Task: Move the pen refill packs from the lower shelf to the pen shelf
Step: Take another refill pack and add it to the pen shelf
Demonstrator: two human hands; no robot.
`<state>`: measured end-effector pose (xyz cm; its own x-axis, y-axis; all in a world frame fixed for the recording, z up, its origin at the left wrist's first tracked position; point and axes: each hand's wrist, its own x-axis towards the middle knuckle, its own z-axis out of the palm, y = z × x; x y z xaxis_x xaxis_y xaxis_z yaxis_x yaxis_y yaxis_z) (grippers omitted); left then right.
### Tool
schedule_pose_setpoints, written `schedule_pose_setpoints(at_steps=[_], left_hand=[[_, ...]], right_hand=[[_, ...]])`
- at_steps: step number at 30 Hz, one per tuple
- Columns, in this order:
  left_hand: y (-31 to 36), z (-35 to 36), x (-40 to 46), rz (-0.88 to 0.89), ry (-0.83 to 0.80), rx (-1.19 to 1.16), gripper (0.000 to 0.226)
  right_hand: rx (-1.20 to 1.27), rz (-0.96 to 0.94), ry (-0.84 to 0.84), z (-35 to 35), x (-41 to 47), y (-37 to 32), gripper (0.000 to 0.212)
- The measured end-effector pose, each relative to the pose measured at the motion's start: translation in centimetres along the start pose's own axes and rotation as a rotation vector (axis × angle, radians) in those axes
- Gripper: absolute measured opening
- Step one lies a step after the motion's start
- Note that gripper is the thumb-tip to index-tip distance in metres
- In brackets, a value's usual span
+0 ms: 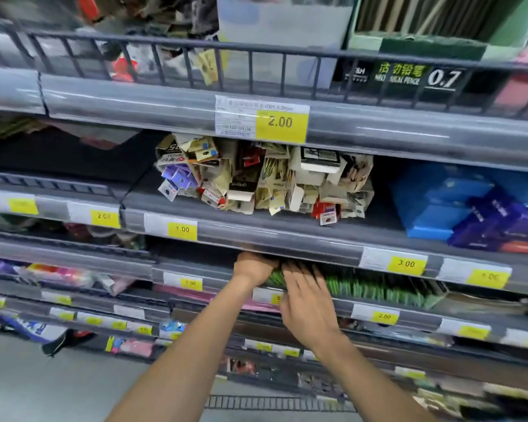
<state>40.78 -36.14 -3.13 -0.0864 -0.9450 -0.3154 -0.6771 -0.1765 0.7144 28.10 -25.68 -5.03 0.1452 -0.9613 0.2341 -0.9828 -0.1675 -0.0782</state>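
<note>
Both your hands are in the lower shelf. Left hand curls on the green packs at the row's left end; right hand lies flat, fingers spread, touching them. Row runs rightward, away from you.

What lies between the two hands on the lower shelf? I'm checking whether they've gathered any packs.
In the head view, green packs show in the narrow gap between the left hand and right hand; whether either hand grips them cannot be told.
</note>
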Motion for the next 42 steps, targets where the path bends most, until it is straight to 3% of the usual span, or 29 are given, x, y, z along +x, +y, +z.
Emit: schedule_pose_setpoints(at_steps=[3, 5, 10, 14, 17, 19, 21, 23, 25, 29, 33, 36, 38, 42], left_hand=[[-0.4, -0.5, 0.8, 0.032, -0.084, 0.025, 0.058], [-0.6, -0.6, 0.7, 0.023, -0.110, -0.082, 0.059], [-1.3, -1.1, -0.6, -0.004, 0.009, -0.355, 0.026], [-2.2, -2.9, -2.6, -0.058, 0.100, -0.644, 0.015], [-3.4, -4.1, -5.1, -0.020, -0.033, -0.753, 0.018], [-4.6, -4.4, -6.7, 0.039, -0.152, -0.808, 0.033], [-5.6, -4.3, -7.8, 0.064, -0.241, -0.916, 0.044], [-6.7, -4.1, -8.4, 0.023, -0.326, -1.057, 0.041], [-7.6, -4.2, -8.7, -0.048, -0.403, -1.164, 0.037], [-9.8, -5.1, -9.1, -0.127, -0.438, -1.159, 0.043], [-11.3, -5.7, -9.9, -0.154, -0.374, -1.129, 0.047], [-11.5, -5.8, -10.6, -0.190, -0.313, -1.175, 0.059], [-11.1, -5.8, -11.0, -0.194, -0.288, -1.170, 0.053], [-10.7, -5.4, -11.2, -0.184, -0.248, -1.122, 0.036]], right_hand=[[0.035, 0.089, 0.067, 0.1, -0.4, -0.5, 0.056], [0.062, 0.133, 0.081, 0.1, -0.5, -1.1, 0.055], [0.114, 0.203, 0.093, -0.2, -0.6, -2.0, 0.051], [0.250, 0.267, 0.178, -0.9, -1.1, -3.6, 0.041], [0.539, 0.472, 0.233, -1.7, -1.3, -6.1, 0.041], [0.809, 0.610, 0.226, -2.1, -1.1, -7.5, 0.038], [0.996, 0.649, 0.253, -2.5, -1.2, -8.9, 0.025], [1.020, 0.650, 0.266, -2.6, -1.6, -10.4, 0.015], [0.976, 0.615, 0.244, -2.1, -2.3, -11.4, 0.018], [0.890, 0.609, 0.150, -1.0, -2.5, -10.6, 0.028], [0.412, 0.608, 0.187, -1.0, 0.4, -7.9, 0.030], [0.046, 0.521, 0.025, -1.3, 3.5, -7.0, 0.051], [-0.126, 0.511, -0.138, -1.2, 5.2, -6.8, 0.062], [-0.160, 0.529, -0.221, -0.6, 6.8, -6.5, 0.059]])
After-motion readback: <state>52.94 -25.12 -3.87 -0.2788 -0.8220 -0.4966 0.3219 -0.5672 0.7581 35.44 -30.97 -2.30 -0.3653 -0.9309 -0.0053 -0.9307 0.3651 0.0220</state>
